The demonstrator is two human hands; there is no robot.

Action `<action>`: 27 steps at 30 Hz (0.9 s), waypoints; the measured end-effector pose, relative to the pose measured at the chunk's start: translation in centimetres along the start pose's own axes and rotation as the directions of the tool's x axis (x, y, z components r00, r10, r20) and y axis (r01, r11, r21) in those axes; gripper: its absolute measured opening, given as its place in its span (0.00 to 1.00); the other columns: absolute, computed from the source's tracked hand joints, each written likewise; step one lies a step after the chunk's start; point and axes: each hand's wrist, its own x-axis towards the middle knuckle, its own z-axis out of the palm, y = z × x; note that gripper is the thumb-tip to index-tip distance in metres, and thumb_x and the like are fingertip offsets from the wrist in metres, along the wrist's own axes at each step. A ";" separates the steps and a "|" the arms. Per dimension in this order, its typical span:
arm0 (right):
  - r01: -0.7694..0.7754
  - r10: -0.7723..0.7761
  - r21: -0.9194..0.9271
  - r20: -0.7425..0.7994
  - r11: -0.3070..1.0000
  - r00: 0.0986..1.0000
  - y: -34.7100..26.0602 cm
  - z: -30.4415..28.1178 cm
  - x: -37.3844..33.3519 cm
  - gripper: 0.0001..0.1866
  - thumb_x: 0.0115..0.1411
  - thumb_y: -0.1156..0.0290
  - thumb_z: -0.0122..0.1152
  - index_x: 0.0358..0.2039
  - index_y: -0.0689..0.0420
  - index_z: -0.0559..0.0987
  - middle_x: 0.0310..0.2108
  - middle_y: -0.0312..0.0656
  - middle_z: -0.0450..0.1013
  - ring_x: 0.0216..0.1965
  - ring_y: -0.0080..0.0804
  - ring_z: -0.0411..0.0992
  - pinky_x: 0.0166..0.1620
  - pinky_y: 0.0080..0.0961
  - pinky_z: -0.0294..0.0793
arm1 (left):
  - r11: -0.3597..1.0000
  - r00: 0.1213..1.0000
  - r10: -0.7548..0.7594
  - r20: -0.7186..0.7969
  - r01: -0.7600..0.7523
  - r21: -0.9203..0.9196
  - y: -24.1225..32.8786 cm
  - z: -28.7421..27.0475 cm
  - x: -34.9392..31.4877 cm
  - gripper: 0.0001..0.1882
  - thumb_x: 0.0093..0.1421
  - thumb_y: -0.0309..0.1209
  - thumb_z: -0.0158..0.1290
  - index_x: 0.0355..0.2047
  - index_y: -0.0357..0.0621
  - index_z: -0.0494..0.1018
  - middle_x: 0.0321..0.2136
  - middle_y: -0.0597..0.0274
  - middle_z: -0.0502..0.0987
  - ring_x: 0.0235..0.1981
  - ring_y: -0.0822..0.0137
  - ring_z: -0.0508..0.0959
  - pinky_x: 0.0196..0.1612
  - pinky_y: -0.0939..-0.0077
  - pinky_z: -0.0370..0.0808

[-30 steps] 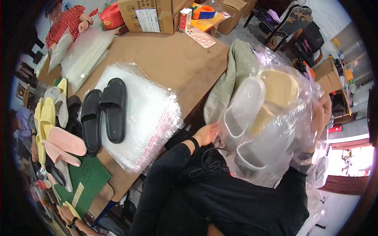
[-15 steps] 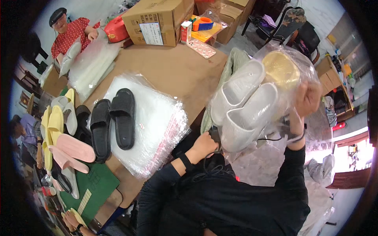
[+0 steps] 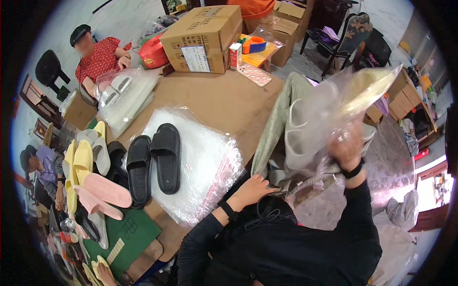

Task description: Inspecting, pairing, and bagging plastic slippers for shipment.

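Observation:
My right hand point(image 3: 347, 148), smeared by motion, grips clear plastic bags with slippers inside. Pale grey slippers point(image 3: 296, 133) show through one bag, and a yellow slipper point(image 3: 369, 90) sticks up behind them, tilted. This bundle is over the mouth of a greenish woven sack point(image 3: 272, 128) that stands against the table edge. My left hand point(image 3: 255, 188) is closed on the near rim of the sack; its fingertips are partly hidden. A pair of black slippers point(image 3: 152, 164) lies to the left on a stack of clear plastic bags point(image 3: 202, 164).
Yellow, pink, grey and black slippers point(image 3: 93, 176) crowd the table's left side by a green mat point(image 3: 140, 236). A cardboard box point(image 3: 200, 40), small carton point(image 3: 235, 55) and tape dispenser point(image 3: 254, 45) stand at the back. Two people point(image 3: 98, 57) work at the left, one bagging slippers. A chair point(image 3: 341, 40) stands behind.
My right hand has brought the bagged slippers down and left toward the sack, turning them more edge-on. My left hand has loosened from a fist along the sack rim. The view has shifted slightly.

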 end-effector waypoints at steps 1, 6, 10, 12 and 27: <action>0.104 -0.056 0.560 -0.102 0.822 0.993 -2.0 0.3 0.0 0.10 0.42 0.73 0.63 0.27 0.58 0.74 0.41 0.50 0.70 0.49 0.54 0.67 0.54 0.51 0.63 | 1.000 1.000 -0.001 -0.009 0.000 -0.009 0.0 0.1 0.0 0.28 0.47 0.29 0.55 0.51 0.62 0.70 0.30 0.66 0.71 0.37 0.64 0.70 0.44 0.71 0.64; -0.315 0.340 0.857 0.177 0.407 0.923 -14.2 2.1 -2.7 0.08 0.45 0.79 0.60 0.21 0.61 0.68 0.26 0.47 0.67 0.35 0.46 0.69 0.50 0.43 0.70 | 1.000 1.000 0.013 -0.007 -0.012 0.018 -0.4 0.5 0.5 0.23 0.53 0.26 0.48 0.49 0.64 0.71 0.26 0.66 0.70 0.33 0.64 0.71 0.40 0.71 0.64; -0.654 0.590 0.744 0.471 0.134 0.656 -14.8 2.2 -3.4 0.08 0.44 0.80 0.58 0.22 0.60 0.67 0.23 0.46 0.64 0.29 0.45 0.66 0.34 0.38 0.67 | 0.999 1.000 0.030 0.005 -0.030 0.038 -0.2 -0.5 0.3 0.26 0.52 0.25 0.48 0.51 0.66 0.70 0.26 0.65 0.69 0.33 0.63 0.70 0.40 0.70 0.64; -0.658 0.577 0.741 0.482 0.133 0.659 -12.8 4.3 -3.9 0.07 0.45 0.79 0.57 0.22 0.60 0.67 0.22 0.47 0.64 0.28 0.45 0.65 0.30 0.37 0.65 | 0.999 0.998 -0.010 0.061 0.007 0.048 -0.7 -0.9 1.3 0.29 0.52 0.24 0.48 0.54 0.66 0.67 0.27 0.63 0.69 0.33 0.62 0.70 0.40 0.70 0.64; -0.643 0.563 -0.165 0.673 0.747 0.481 -1.1 20.5 1.6 0.26 0.52 0.60 0.59 0.50 0.56 0.70 0.56 0.52 0.61 0.60 0.52 0.55 0.56 0.54 0.57 | 0.987 0.996 -0.092 -0.018 0.094 0.129 -0.6 0.7 1.3 0.23 0.55 0.31 0.46 0.52 0.60 0.68 0.32 0.60 0.72 0.37 0.61 0.72 0.45 0.68 0.63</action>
